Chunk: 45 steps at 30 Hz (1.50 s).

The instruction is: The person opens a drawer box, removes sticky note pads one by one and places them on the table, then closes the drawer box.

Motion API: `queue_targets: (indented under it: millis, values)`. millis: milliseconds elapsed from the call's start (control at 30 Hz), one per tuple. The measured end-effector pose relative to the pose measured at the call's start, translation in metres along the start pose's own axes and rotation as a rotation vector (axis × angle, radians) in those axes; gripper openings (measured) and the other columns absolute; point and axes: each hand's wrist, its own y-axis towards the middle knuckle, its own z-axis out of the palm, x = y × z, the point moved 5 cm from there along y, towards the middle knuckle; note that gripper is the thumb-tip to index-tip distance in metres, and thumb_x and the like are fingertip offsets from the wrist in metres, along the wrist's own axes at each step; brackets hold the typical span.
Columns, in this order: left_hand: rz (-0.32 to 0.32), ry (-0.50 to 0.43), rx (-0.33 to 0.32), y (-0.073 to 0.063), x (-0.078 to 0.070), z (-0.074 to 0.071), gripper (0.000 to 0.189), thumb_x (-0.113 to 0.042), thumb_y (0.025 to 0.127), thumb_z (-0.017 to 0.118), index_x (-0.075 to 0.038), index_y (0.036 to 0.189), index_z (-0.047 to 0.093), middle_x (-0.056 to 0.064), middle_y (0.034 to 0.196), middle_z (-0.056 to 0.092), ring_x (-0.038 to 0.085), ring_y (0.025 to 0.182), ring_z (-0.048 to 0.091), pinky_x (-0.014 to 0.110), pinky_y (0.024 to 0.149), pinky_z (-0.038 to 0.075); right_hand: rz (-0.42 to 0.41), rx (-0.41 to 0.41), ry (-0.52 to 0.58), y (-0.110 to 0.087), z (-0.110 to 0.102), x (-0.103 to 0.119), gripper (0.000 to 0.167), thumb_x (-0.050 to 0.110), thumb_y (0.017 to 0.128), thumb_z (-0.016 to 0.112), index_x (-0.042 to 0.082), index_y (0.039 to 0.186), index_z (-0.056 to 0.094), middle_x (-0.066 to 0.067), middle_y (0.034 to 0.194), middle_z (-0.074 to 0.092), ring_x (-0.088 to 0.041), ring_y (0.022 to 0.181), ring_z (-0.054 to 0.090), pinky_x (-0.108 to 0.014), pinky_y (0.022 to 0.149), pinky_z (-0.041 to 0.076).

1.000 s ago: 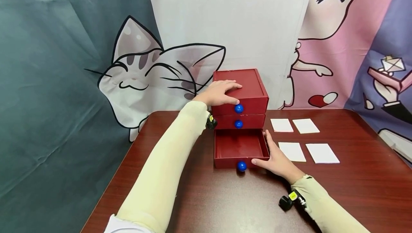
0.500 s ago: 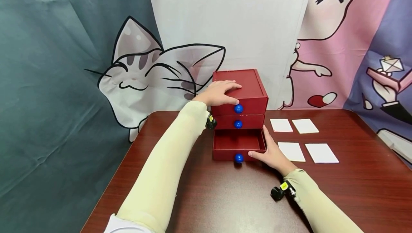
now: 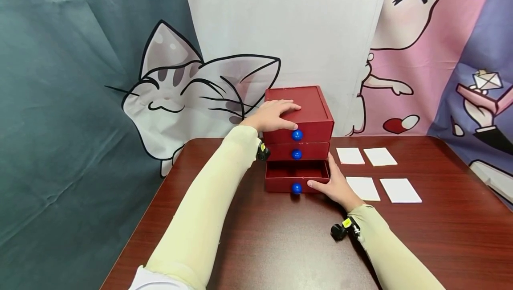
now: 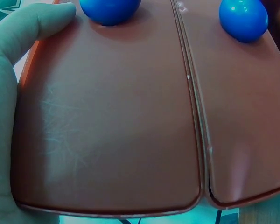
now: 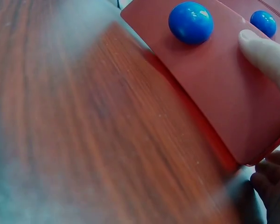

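A red drawer cabinet with blue knobs stands on the table. My left hand rests on its top left edge, its thumb against the front of the top drawer beside the knob. The bottom drawer sticks out partway, and no item shows in the visible part of its inside. Around that drawer's right front corner lies my right hand: the thumb presses the front face to the right of the blue knob, and the fingers run along the side, partly hidden.
Several white paper pads lie right of the cabinet, the nearest one just beyond my right hand. The middle drawer is closed. Behind the brown wooden table hangs a cartoon-printed cloth.
The bottom drawer has slid back toward the cabinet, with my right hand moving along at its corner. My left hand has stayed in place on top.
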Motion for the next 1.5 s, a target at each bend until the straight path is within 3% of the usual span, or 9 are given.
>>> queue_targets:
  millis: [400, 633, 967, 1500]
  values:
    - [0.000, 0.010, -0.005, 0.000, 0.000, 0.001, 0.068, -0.054, 0.094, 0.058, -0.030, 0.155, 0.042, -0.001, 0.165, 0.029, 0.019, 0.153, 0.021, 0.046, 0.123, 0.012, 0.080, -0.054, -0.070, 0.009, 0.001, -0.006, 0.106, 0.045, 0.081, 0.084, 0.020, 0.160, 0.018, -0.022, 0.145, 0.038, -0.039, 0.134, 0.036, -0.067, 0.108, 0.032]
    - [0.007, 0.002, -0.006, 0.000, 0.002, 0.003, 0.068, -0.055, 0.094, 0.058, -0.029, 0.155, 0.042, -0.001, 0.165, 0.029, 0.019, 0.153, 0.022, 0.046, 0.123, 0.012, 0.111, -0.098, -0.022, 0.012, 0.003, -0.008, 0.100, 0.042, 0.082, 0.084, 0.012, 0.157, 0.025, -0.022, 0.145, 0.038, -0.039, 0.135, 0.034, -0.065, 0.109, 0.031]
    - [-0.001, -0.004, -0.004, -0.001, 0.001, 0.001, 0.069, -0.055, 0.093, 0.059, -0.029, 0.155, 0.042, -0.001, 0.165, 0.029, 0.020, 0.152, 0.022, 0.047, 0.123, 0.012, 0.175, -0.142, -0.049, 0.019, 0.003, -0.011, 0.100, 0.049, 0.084, 0.080, 0.007, 0.156, 0.025, -0.023, 0.146, 0.037, -0.040, 0.135, 0.036, -0.063, 0.112, 0.031]
    - [-0.013, -0.031, 0.032, -0.002, -0.002, -0.002, 0.070, -0.054, 0.093, 0.059, -0.029, 0.156, 0.041, -0.001, 0.166, 0.027, 0.021, 0.153, 0.020, 0.047, 0.124, 0.011, 0.208, -0.196, -0.034, 0.025, 0.004, -0.011, 0.100, 0.050, 0.083, 0.080, 0.003, 0.154, 0.027, -0.023, 0.142, 0.041, -0.039, 0.132, 0.039, -0.060, 0.113, 0.032]
